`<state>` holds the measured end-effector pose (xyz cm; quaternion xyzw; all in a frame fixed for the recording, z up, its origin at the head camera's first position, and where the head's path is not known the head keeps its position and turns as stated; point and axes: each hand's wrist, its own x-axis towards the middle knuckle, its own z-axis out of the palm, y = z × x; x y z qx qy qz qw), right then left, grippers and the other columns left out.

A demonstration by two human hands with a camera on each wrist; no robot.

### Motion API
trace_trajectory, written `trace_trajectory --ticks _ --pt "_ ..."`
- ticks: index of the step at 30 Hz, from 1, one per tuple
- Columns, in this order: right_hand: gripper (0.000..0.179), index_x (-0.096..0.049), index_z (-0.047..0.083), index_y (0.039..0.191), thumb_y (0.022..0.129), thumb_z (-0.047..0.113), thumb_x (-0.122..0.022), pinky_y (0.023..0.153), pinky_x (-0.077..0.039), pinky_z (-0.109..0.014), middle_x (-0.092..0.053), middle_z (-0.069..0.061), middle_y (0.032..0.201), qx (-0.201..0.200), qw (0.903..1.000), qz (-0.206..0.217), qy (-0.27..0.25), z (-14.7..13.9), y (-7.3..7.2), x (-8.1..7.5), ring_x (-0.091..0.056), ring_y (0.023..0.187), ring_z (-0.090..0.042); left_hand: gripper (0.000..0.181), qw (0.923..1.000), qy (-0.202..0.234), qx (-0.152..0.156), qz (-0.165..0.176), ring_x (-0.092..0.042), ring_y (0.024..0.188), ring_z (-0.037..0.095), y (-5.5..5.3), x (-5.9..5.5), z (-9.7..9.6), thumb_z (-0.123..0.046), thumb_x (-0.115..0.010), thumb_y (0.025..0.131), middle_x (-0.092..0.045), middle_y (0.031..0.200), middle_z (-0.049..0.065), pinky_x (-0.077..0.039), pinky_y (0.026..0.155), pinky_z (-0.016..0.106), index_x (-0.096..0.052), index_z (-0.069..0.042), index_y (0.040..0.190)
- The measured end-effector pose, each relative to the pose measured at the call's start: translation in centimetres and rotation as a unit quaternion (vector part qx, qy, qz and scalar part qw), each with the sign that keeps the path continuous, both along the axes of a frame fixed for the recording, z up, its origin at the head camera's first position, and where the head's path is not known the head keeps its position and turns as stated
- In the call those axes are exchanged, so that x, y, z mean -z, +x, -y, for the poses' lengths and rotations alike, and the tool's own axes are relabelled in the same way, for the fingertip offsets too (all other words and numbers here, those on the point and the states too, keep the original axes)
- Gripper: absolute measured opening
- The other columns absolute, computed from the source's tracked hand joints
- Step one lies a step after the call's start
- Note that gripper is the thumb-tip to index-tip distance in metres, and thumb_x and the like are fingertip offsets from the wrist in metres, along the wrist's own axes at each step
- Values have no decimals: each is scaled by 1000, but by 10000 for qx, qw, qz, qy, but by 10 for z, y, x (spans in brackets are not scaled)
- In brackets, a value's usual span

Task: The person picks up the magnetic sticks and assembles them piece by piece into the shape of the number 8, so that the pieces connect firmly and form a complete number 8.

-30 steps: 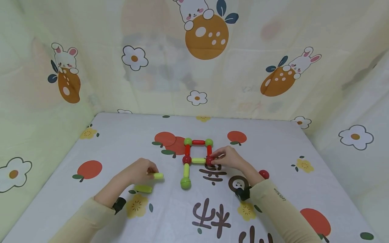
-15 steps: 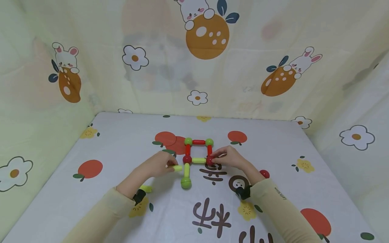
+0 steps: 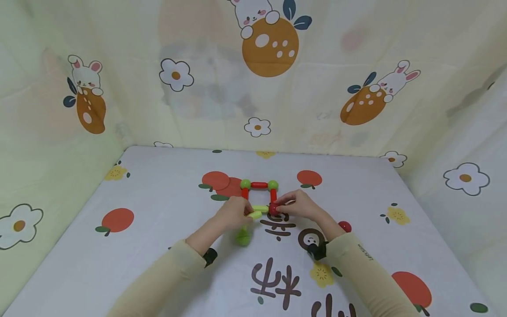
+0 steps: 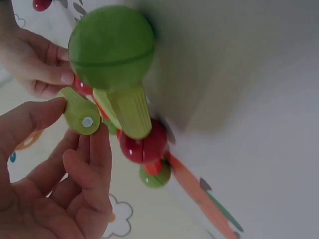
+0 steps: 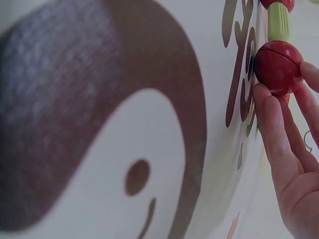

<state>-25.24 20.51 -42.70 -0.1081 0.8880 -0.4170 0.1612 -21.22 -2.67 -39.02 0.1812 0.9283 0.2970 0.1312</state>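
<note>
My left hand [image 3: 233, 214] pinches a light green rod [image 3: 255, 215] between thumb and fingers. In the left wrist view the rod's near end shows a round silvery disc [image 4: 87, 122]. The rod is beside a frame of balls and rods lying on the table. My right hand [image 3: 299, 206] holds the frame's near right red ball [image 5: 278, 67] with thumb and fingertips. Red rods [image 3: 259, 185] and two green balls [image 3: 273, 185] form its far side. A light green rod [image 3: 260, 208] closes the near side. From the left corner another rod leads to a larger green ball [image 4: 112, 47].
A loose red ball [image 3: 345, 226] lies by my right forearm, partly covered by it. The table [image 3: 222, 290] has a printed cloth with fruit, flowers and dark characters. Patterned curtains [image 3: 214, 101] stand around the back and sides.
My left hand has carried the light green rod rightward to the frame. Its forearm now hides the other loose rod on the table. The right hand stays at the red ball.
</note>
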Motion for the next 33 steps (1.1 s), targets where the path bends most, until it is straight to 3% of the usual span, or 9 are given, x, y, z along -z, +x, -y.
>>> trace_trajectory --ticks 8,13,21,33 --pt "27 -69 7 104 82 21 -69 73 -50 -29 -67 -7 97 -11 10000 -9 -38 0 1 -1 -59 85 -18 19 9994 77 -285 175 -51 69 17 1 13 -23 -15 -73 76 -56 72 1 -45 60 26 -68 -2 89" --pt "27 -69 6 104 81 21 -70 72 -50 -29 -67 -8 97 -19 10000 -64 -60 0 1 -1 -59 85 -19 18 9977 390 -528 148 -50 65 17 2 24 -30 -14 -74 73 -58 68 2 -42 53 24 -68 1 83" --pt "26 -70 7 103 82 21 -69 73 -50 -29 -68 -6 95 -55 9999 -110 -96 -1 1 -1 -60 87 -19 18 9928 711 -893 358 -52 61 15 3 26 -39 -14 -76 72 -60 66 3 -43 50 23 -71 2 78" --pt "25 -69 4 103 83 19 -68 72 -50 -29 -68 -8 95 -200 9994 -232 -132 -1 1 0 -59 82 -18 24 9765 1026 -1310 1372 -47 48 13 -2 28 -53 -21 -76 75 -53 51 2 -34 46 21 -65 -5 60"
